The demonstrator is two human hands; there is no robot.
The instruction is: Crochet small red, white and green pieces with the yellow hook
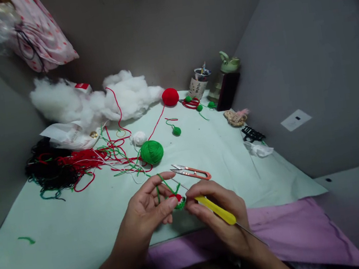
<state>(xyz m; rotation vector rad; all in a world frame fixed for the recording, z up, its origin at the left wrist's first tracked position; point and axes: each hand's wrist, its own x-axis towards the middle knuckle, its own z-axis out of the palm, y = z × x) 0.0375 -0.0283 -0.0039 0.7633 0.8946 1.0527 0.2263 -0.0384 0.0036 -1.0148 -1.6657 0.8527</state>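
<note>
Between thumb and fingers, my left hand [151, 205] pinches a small crochet piece [179, 202] in red, white and green. Green yarn [162, 182] loops over its raised index finger. My right hand [222, 211] is closed around a yellow-handled crochet hook [217, 209], whose thin metal shaft points toward the piece. How the hook tip meets the stitches is too small to tell. Just beyond my hands lie orange thread snips [195, 173], blades toward the left. Farther off sits a green yarn ball [151, 152], with a small white ball [139, 138] behind it.
Tangled black [49, 170] and red yarn [83, 159] covers the left side. White stuffing [127, 95] is heaped along the back wall. A red yarn ball [170, 97], red-handled scissors [191, 103], a pen cup [198, 83] and a dark phone [227, 91] stand or lie at the back right.
</note>
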